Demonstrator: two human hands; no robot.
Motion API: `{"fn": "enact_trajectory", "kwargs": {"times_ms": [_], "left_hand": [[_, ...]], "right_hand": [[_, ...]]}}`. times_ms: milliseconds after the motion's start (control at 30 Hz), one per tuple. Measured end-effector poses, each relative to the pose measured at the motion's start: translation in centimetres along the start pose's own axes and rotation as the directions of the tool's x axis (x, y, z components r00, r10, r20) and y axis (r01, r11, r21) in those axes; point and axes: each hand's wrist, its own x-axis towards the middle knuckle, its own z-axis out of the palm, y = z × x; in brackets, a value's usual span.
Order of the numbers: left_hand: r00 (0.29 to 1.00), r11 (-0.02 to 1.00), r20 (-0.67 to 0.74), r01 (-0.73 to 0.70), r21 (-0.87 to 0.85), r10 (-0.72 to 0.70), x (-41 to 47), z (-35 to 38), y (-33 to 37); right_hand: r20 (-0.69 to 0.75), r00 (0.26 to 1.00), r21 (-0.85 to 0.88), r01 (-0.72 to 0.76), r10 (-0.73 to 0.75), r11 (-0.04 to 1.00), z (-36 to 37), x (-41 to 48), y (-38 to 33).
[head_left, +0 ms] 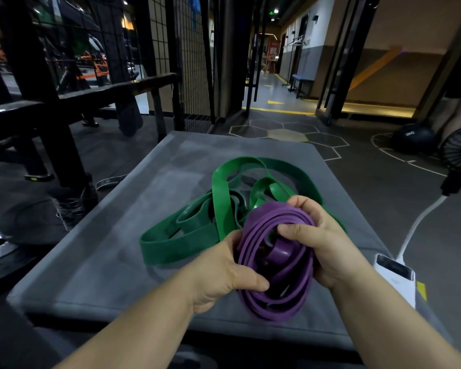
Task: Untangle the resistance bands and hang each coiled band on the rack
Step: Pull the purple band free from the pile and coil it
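Evidently limp and springy, the coiled purple resistance band (277, 296) hangs above the bench (104, 249), left hand (224, 272) and right hand (317, 243) each holding a tight grip across its bundled loops.

the scene was dim and bluish, brightest around the far ceiling spots (276, 10), with wide-angle bending at the edges and slight motion blur on the purple band (274, 302).

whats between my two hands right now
Only the coiled purple rubber resistance band: the left hand grips its left side, the right hand its right side, seen in the head view.
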Motion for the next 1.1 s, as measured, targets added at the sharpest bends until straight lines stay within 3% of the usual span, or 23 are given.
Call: {"fn": "enact_trajectory", "kwargs": {"times_ms": [133,267,433,567,667,800,900,1033,1100], "left_hand": [[0.977,0.992,-0.188,-0.114,-0.043,0.104,0.4,-0.2,0.3],[0.963,0.985,-0.231,-0.157,-0.07,0.137,0.4,0.0,0.4],[0.97,0.986,-0.202,-0.153,-0.072,0.135,0.4,-0.2,0.6],[0.995,0.994,-0.023,-0.097,-0.043,0.096,0.3,-1.0,0.6],[0.992,0.989,0.087,-0.101,0.108,0.091,0.2,-1.2,0.6],[0.991,0.958,0.117,-0.1,0.268,0.071,0.3,-1.1,0.2],[0.986,0.961,0.122,-0.139,0.239,0.112,0.1,-1.2,0.6],[0.977,0.951,-0.015,-0.203,0.236,0.212,0.1,-1.9,2.0],[0.978,0.941,0.009,-0.203,0.27,0.209,0.1,-1.8,2.4]], "right_hand": [[0.014,0.999,-0.115,-0.03,0.032,0.993,-0.7,0.1,0.0],[0.035,0.987,-0.187,-0.148,0.158,0.971,-1.1,0.0,-0.1],[0.024,0.966,-0.212,-0.246,0.256,0.946,-1.4,-0.1,-0.1],[0.061,0.976,-0.168,-0.197,0.209,0.966,-1.4,-0.1,0.0],[0.101,0.977,-0.126,-0.177,0.19,0.976,-1.3,-0.2,0.2],[0.064,0.985,-0.168,-0.147,0.16,0.975,-1.2,-0.2,0.4],[0.023,0.992,-0.267,-0.111,0.121,0.957,-0.8,-0.2,0.2],[0.035,0.996,-0.373,-0.068,0.087,0.925,-0.4,-0.2,0.0],[0.049,0.993,-0.439,-0.073,0.105,0.895,-0.1,-0.3,0.1]]}}
